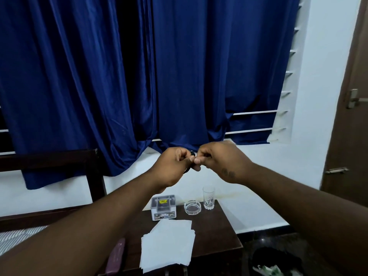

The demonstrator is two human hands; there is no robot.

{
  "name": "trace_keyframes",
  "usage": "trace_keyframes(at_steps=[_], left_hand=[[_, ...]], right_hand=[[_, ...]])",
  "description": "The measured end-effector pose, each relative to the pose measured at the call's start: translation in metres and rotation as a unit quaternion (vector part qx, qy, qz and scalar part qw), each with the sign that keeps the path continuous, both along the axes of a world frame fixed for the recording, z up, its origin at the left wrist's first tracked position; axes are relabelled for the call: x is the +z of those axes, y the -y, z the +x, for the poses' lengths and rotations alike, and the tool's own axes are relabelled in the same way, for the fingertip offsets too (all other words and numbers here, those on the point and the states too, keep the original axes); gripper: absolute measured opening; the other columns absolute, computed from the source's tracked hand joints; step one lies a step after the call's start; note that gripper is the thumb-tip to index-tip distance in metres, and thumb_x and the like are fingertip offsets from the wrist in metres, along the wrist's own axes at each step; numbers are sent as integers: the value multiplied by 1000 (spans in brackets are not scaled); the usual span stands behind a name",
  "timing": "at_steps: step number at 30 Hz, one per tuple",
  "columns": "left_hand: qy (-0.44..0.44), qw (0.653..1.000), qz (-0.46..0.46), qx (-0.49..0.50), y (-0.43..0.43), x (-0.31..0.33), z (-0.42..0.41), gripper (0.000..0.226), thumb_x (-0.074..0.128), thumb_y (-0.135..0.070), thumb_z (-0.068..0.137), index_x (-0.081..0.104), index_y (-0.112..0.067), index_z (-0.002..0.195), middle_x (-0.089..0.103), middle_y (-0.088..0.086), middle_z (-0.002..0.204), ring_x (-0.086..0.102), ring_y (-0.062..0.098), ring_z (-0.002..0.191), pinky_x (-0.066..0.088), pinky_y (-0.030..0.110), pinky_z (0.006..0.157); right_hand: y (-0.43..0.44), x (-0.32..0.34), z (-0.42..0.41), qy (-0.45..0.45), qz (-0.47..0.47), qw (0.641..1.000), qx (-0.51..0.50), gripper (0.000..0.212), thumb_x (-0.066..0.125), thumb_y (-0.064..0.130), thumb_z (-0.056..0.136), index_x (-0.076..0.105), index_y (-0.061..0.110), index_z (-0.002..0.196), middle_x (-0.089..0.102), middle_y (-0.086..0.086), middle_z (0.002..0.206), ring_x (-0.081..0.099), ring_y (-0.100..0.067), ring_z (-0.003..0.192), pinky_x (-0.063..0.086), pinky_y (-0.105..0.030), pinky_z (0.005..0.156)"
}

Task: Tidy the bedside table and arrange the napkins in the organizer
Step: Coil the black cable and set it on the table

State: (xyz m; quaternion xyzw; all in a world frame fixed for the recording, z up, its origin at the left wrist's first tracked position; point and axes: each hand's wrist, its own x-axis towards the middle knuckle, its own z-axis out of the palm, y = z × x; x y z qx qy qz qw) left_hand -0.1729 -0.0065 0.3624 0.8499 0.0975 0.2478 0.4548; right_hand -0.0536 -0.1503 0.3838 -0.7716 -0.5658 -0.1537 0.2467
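Napkins far below grip on object

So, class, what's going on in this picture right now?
A person has both hands raised before the curtain, the left hand and right hand together pinching a small dark thing; what it is cannot be told. Below, the napkins lie loosely stacked on the table, not yet in the organizer, which stands beside an ashtray and a glass.

Deep blue curtains hang over a barred window in a white wall. A brown door stands right, a dark headboard left.
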Motion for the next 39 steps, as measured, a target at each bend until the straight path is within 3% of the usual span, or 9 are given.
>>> trace_keyframes(at_steps=[4,9,14,19,23,26,28,33,39], left_hand=[[6,998,-54,-39,3,8,-4,22,49,-13,107,62,-3,93,77,17,89,46,13,61,38,13,52],[-10,989,-108,-99,4,9,-8,29,45,-14,109,65,-7,88,67,13,82,59,31,91,40,29,70],[-9,977,-172,-126,4,10,-11,28,44,-20,109,65,-5,98,59,7,76,71,28,102,47,37,86],[27,962,-230,-143,8,12,-14,23,45,-19,109,59,-5,98,54,5,72,68,27,97,48,48,95],[66,944,-285,-155,16,14,-8,24,45,-17,108,60,-5,94,60,5,71,68,33,104,57,40,93],[81,937,-305,-148,15,12,-3,23,46,-18,108,61,-7,94,68,14,81,67,40,113,59,30,81],[87,942,-296,-133,12,10,-3,23,46,-20,108,61,-9,94,71,30,104,67,44,111,53,35,89],[118,945,-286,-105,10,10,-5,27,39,-20,110,57,-8,95,71,29,118,66,31,97,52,44,99],[125,950,-270,-92,6,10,-4,26,36,-23,111,54,-9,98,78,17,103,64,35,108,52,38,93]], right_hand=[[0,2,10,49,31,998,29,25,63,48,93,69,25,81,67,13,74,60,-9,72,35,-27,72],[2,5,15,-2,102,992,68,27,77,47,83,65,24,74,66,8,66,59,-11,66,37,-22,66],[0,-1,20,-199,134,962,126,19,77,27,88,66,13,82,66,-15,76,53,-18,66,46,-24,65],[-4,-21,25,-325,204,911,148,16,66,9,95,67,-6,93,64,-13,80,60,-13,72,49,-14,67],[-14,-37,13,-408,244,863,170,15,59,-1,97,65,-14,102,67,-19,84,64,-10,67,53,-17,69],[-21,-44,-2,-471,254,822,192,20,58,-11,92,72,3,86,56,-5,70,56,-5,63,51,-14,68],[-24,-52,-5,-504,252,801,202,25,57,-11,94,70,8,85,54,-4,73,57,-6,66,52,-17,68],[-23,-71,-12,-504,144,834,170,23,51,7,103,65,-4,89,65,-10,79,67,-16,77,54,-22,81],[-25,-66,-23,-668,175,695,199,20,50,13,103,66,6,95,64,-8,83,69,-25,85,55,-38,96]])
